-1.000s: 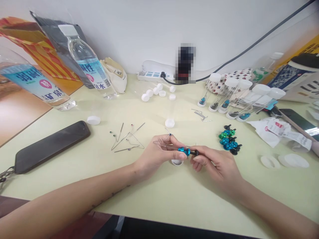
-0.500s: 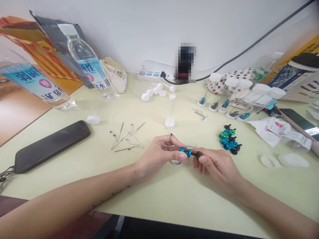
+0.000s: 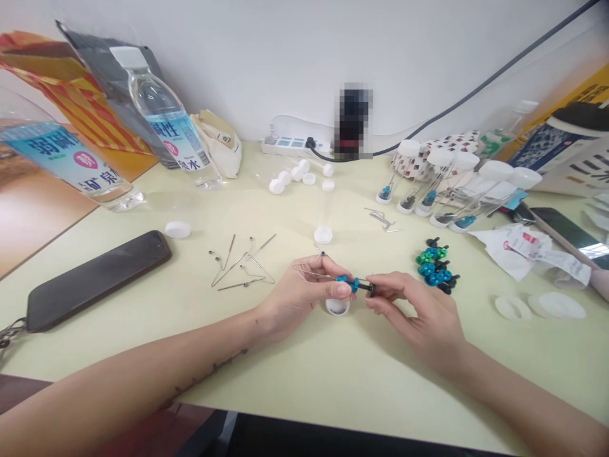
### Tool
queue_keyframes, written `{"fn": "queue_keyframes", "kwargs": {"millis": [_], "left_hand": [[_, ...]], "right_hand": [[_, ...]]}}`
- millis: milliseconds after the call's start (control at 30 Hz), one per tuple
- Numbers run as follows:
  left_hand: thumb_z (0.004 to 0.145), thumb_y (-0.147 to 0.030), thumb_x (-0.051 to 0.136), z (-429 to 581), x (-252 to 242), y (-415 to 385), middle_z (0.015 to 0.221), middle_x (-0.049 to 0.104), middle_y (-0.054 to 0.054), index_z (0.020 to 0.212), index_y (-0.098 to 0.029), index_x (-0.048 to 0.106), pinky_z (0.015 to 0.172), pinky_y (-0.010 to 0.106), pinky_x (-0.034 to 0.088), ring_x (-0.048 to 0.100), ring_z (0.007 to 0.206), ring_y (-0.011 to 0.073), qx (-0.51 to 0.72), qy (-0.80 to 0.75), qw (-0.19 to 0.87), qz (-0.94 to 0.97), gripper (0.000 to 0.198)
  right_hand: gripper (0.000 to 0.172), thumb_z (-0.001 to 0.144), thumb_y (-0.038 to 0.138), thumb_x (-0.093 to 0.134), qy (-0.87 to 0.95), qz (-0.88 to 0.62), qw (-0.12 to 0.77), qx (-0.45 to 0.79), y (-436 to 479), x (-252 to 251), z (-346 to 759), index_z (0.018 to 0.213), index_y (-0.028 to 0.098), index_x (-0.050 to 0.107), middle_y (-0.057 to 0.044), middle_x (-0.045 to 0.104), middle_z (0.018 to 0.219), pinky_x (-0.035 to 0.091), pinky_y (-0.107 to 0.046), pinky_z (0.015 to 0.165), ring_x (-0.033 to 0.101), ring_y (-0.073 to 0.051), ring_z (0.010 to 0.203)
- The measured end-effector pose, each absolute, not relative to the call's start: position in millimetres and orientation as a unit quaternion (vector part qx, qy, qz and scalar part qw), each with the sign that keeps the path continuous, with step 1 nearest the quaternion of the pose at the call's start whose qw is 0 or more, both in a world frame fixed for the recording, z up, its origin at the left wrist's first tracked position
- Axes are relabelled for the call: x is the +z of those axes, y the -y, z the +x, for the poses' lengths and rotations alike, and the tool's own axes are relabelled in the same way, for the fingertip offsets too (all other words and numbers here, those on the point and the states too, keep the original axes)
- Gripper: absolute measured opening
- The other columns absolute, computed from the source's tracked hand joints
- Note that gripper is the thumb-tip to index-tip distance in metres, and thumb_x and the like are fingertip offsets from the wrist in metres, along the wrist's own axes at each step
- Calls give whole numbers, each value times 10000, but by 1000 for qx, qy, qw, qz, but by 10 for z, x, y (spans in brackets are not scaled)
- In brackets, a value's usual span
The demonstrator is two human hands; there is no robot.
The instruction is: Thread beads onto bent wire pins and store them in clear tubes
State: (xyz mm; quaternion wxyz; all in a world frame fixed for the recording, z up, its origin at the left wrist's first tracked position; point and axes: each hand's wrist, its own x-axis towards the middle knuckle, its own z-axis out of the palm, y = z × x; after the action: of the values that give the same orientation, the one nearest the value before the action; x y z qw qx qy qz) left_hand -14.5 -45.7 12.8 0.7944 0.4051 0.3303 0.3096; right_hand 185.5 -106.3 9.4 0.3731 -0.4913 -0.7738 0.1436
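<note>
Item: blue-and-black metal fitting (image 3: 351, 284), long axis crosswise, pinched between left hand (image 3: 299, 292) and right hand (image 3: 416, 304) (both closed on it); thin wire pin (image 3: 311, 273) in left fingers; 1 white bottle cap (image 3: 337, 308) just below.

The left hand (image 3: 302, 295) and right hand (image 3: 416, 311) hover just above a white bottle cap (image 3: 337, 308), close together, thumbs and fingers pinched. The bare left forearm (image 3: 143, 381) and right forearm (image 3: 523, 406) slant inward from either side.
</note>
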Motion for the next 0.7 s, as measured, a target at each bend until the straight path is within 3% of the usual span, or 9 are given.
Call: {"fn": "queue_keyframes", "kwargs": {"millis": [200, 433, 533, 633, 700], "left_hand": [[664, -216, 802, -153, 106, 452, 724, 692, 29, 789, -134, 642, 671, 263, 441, 613, 671, 125, 304, -322, 793, 418, 219], [640, -216, 814, -136, 115, 478, 720, 688, 26, 770, -133, 641, 658, 262, 438, 602, 653, 121, 300, -322, 794, 421, 232], [642, -205, 812, -137, 121, 480, 704, 677, 15, 767, -136, 642, 654, 263, 442, 605, 641, 119, 306, -315, 794, 421, 221], [647, -191, 808, -145, 123, 468, 728, 681, 12, 776, -139, 645, 671, 258, 451, 620, 662, 119, 317, -315, 796, 408, 214], [657, -188, 803, -151, 120, 457, 746, 685, 14, 778, -140, 644, 675, 257, 456, 627, 674, 121, 320, -318, 795, 405, 205]], "right_hand": [[135, 928, 282, 521, 780, -482, 361, 169, 1042, 111, 1880, 1035, 212, 567, 15, 665, 711, 481, -209, 549, 611, -104, 569], [264, 975, 361, 394, 782, -480, 323, 231, 1039, 74, 1904, 986, 188, 593, 3, 623, 647, 457, -205, 502, 574, -99, 518], [304, 989, 358, 343, 789, -473, 326, 216, 1042, 83, 1899, 1080, 193, 582, -7, 643, 686, 481, -220, 540, 598, -112, 556], [306, 956, 368, 445, 786, -484, 345, 170, 1047, 107, 1882, 1212, 212, 502, -22, 681, 804, 516, -236, 615, 644, -130, 645], [285, 924, 337, 521, 782, -492, 357, 141, 1052, 118, 1870, 1189, 235, 497, -23, 688, 863, 525, -236, 648, 660, -137, 699]]}}
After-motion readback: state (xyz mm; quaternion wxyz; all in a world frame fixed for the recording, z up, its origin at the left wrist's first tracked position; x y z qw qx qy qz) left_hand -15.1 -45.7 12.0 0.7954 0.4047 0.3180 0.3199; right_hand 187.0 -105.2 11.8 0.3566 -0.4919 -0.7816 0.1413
